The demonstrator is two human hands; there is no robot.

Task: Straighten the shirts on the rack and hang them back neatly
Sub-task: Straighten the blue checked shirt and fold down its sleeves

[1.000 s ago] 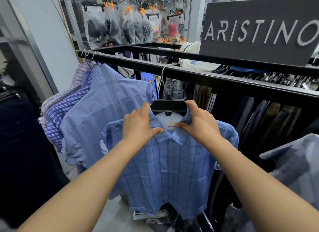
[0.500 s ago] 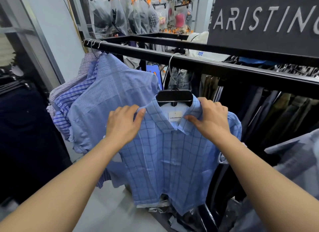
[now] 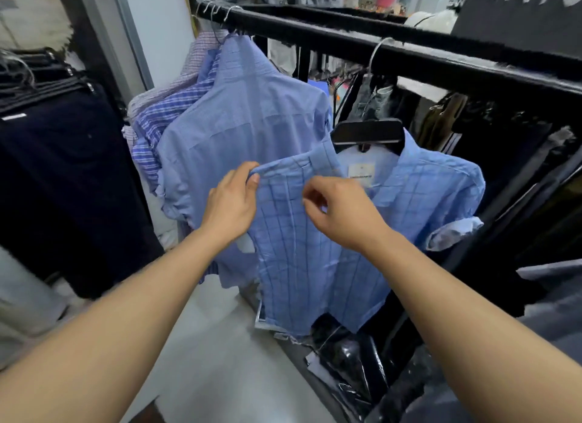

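A light blue checked shirt hangs on a black hanger whose wire hook sits over the black rack rail. My left hand grips the shirt's left shoulder edge, thumb on top of the folded cloth. My right hand lies on the shirt's chest just left of the collar, fingers curled with the fabric pinched between thumb and fingertips. Behind it to the left hangs a plain blue shirt, then striped and checked shirts.
Dark trousers hang on a separate rack at the left. More dark garments fill the rack behind and to the right. Plastic-wrapped dark items lie on the pale floor under the shirt. A black brand sign stands at top right.
The view swung down and left. My left hand slid from the collar out to the left shoulder. My right hand crossed from the right collar to the left chest.
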